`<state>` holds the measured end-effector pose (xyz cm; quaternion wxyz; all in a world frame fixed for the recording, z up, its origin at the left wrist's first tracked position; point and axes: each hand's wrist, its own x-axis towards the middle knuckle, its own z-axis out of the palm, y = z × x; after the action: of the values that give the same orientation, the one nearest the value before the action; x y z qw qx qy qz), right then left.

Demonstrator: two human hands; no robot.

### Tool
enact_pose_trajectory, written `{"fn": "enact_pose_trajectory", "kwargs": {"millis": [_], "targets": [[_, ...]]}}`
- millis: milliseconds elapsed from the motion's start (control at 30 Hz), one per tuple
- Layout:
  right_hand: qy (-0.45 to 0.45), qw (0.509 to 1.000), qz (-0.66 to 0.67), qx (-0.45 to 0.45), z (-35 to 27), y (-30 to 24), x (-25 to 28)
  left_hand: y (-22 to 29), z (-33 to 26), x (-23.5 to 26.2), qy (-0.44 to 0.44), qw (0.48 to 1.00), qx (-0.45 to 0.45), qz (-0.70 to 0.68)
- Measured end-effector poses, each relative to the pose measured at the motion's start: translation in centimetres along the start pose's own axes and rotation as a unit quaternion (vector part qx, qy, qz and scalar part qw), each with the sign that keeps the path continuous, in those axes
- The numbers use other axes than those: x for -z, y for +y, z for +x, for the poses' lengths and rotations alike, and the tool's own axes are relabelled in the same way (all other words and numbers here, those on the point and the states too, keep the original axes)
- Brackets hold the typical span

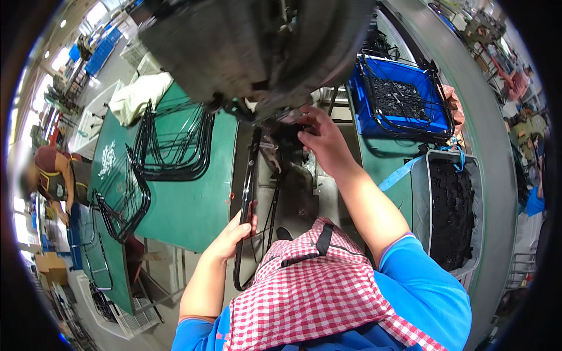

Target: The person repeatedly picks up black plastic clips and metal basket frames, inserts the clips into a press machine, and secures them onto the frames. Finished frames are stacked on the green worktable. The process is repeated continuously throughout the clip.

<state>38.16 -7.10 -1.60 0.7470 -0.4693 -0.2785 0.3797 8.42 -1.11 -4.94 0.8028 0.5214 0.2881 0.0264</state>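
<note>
My left hand (234,234) grips the side tube of a black bent metal frame (250,175) that stands upright in front of my red-checked apron. The frame's top end reaches under a grey machine head (246,41). My right hand (324,140) is up at that top end, fingers closed around a small black part (287,131) on the frame, just below the machine.
A stack of black frames (175,146) lies on the green table (187,205) at left, more hang over its near edge. A blue bin (404,99) and a grey crate (451,210) of small black parts stand at right. Another person (52,175) works at far left.
</note>
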Motion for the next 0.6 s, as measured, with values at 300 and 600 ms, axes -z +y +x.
{"fn": "enact_pose_trajectory", "kwargs": {"millis": [300, 600], "targets": [[-0.003, 0.994, -0.001, -0.105, 3.7, 2.7, -4.1, 0.6, 0.3, 2.3, -0.096, 0.993, 0.013, -0.062], [0.104, 0.947, -0.286, -0.097, 5.3, 4.4, -3.8, 1.9, 0.7, 5.0, -0.131, 0.991, 0.02, 0.027]]}}
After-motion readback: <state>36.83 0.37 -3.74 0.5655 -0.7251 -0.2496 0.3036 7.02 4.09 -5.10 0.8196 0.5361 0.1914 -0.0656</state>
